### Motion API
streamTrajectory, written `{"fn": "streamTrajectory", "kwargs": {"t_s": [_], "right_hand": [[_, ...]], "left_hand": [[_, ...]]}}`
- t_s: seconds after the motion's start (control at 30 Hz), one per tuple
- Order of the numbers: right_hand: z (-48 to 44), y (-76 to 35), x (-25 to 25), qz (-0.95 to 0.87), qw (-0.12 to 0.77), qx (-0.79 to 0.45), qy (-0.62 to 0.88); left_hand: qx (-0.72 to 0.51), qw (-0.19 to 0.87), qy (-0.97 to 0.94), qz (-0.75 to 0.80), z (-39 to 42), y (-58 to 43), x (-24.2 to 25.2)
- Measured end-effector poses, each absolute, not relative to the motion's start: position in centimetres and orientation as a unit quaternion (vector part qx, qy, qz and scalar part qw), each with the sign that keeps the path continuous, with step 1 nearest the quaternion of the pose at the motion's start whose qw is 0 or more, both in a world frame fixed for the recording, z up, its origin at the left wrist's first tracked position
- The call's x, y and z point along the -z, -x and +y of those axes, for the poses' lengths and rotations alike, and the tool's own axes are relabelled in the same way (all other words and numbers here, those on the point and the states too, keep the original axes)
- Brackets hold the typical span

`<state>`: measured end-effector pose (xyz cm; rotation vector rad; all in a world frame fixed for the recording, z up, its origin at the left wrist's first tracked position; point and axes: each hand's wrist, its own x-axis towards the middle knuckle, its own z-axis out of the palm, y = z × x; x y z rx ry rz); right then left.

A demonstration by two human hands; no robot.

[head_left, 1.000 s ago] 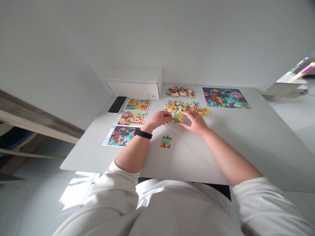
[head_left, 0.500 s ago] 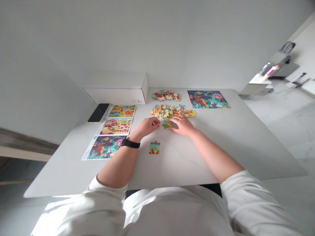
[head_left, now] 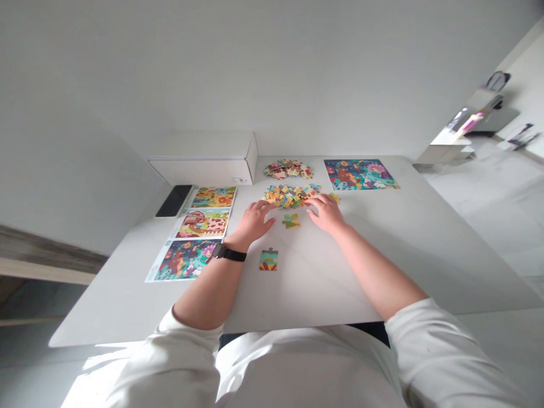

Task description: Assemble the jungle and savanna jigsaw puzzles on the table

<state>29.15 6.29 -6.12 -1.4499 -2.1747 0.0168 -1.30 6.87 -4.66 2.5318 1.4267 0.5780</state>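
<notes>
The left hand (head_left: 254,222) and the right hand (head_left: 325,213) are both open, fingers apart and holding nothing that shows, and both rest palm-down on a white table (head_left: 323,272). The right hand's fingertips (head_left: 313,201) reach the edge of the nearer of two loose piles of jigsaw pieces. That nearer pile (head_left: 287,196) sits just beyond both hands, and the farther pile (head_left: 288,169) lies past it, toward the wall. Two small joined groups of pieces lie apart from the piles: a green-and-yellow cluster (head_left: 291,221) between the hands, its long axis running across the table, and a teal-and-red block (head_left: 268,260) nearer the person, its long axis pointing away from them, with one tab at the far end. Three printed picture sheets (head_left: 203,223) form a column at the left, and one larger picture (head_left: 359,174) lies far right. One white box (head_left: 203,164) stands past the sheets, with one black phone (head_left: 174,201) beside them (which face is up is hard to tell). One black watch (head_left: 228,254) circles the left wrist.
</notes>
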Motion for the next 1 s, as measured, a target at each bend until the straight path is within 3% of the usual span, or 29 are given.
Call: {"fn": "streamTrajectory", "kwargs": {"t_s": [0.3, 0.53, 0.77, 1.0], "right_hand": [[6.9, -27.1, 7.7, -0.83, 0.19, -0.01, 0.523], [7.1, -28.5, 8.5, -0.789, 0.229, 0.022, 0.57], [7.0, -27.9, 7.9, -0.804, 0.225, 0.012, 0.55], [6.8, -27.5, 7.9, -0.838, 0.204, -0.008, 0.506]], "left_hand": [[-0.143, 0.072, -0.818, 0.552, 6.8, 1.1, 5.4], [-0.157, 0.02, -0.755, 0.637, 7.0, 1.4, 5.6], [-0.168, 0.067, -0.823, 0.539, 7.1, 1.2, 5.8], [-0.164, 0.08, -0.815, 0.55, 6.7, 1.2, 5.7]]}}
